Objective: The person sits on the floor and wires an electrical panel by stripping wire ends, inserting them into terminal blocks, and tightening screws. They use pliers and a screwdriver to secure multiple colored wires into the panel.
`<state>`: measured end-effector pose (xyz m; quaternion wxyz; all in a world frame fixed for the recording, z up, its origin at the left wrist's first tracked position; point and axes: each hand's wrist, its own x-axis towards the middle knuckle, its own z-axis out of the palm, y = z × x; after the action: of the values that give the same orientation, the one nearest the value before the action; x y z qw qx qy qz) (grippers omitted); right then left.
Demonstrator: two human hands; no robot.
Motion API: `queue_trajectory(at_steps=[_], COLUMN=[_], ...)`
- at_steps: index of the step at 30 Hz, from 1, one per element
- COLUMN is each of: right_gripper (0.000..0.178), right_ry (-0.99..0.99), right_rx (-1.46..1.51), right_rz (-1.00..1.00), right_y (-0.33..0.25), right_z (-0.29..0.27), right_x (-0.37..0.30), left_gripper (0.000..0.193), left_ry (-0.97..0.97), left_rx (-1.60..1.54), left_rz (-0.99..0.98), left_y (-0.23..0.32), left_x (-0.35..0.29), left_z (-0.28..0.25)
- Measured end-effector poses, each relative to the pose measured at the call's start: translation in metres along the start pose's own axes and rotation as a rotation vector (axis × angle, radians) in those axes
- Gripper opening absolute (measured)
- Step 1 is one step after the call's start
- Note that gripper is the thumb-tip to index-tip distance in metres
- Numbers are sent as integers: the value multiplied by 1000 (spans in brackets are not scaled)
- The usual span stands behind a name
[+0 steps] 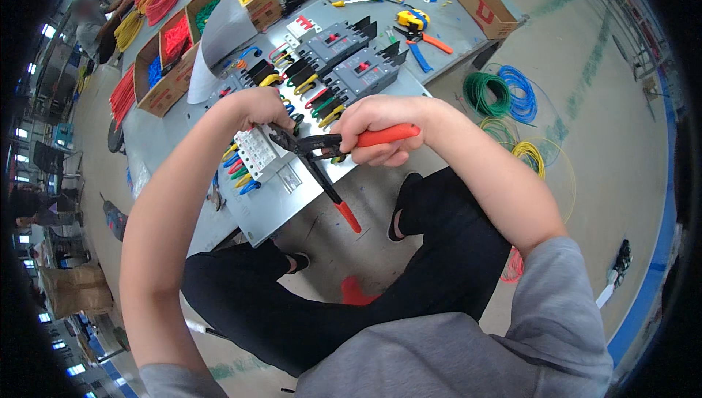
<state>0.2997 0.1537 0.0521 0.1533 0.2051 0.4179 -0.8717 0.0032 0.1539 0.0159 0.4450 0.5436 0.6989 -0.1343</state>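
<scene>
Bright, even indoor light from ceiling lamps seen as small white patches at the far left rim; shadows are soft and faint. Strong fisheye bending curves the counter (pixel 453 28) edges, black corners frame the view, and the rim looks slightly smeared

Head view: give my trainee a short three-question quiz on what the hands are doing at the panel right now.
1. True or false: the right hand holds the red-handled pliers by one handle only.
2. Which is the left hand nearest to? A) the white terminal block B) the yellow tape measure C) the green wire coil
3. Fill in: the pliers' free handle hangs past the edge of the grey ____.

Key: 1 true; 2 A; 3 panel.
</scene>
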Motion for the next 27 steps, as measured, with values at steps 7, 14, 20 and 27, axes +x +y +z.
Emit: queue_trajectory(at_steps=[7, 14, 20, 27], right_gripper=[21, 10, 17, 20], right_ry=[-50, -6, 66, 137], right_rx=[84, 98, 305, 254], right_rz=[3, 24, 22, 13], right_y=[0, -2, 5, 2], right_z=[-10, -7, 7, 27], right_x=[7, -1, 2, -1], left_gripper=[26, 20, 17, 37], left_ry=[15, -8, -63, -89], left_rx=[-44, -12, -106, 144], left_rz=[-23, -20, -101, -49], left_y=[3, 15, 17, 25], left_x=[-7, -12, -8, 2], left_z=[-1, -3, -4, -5])
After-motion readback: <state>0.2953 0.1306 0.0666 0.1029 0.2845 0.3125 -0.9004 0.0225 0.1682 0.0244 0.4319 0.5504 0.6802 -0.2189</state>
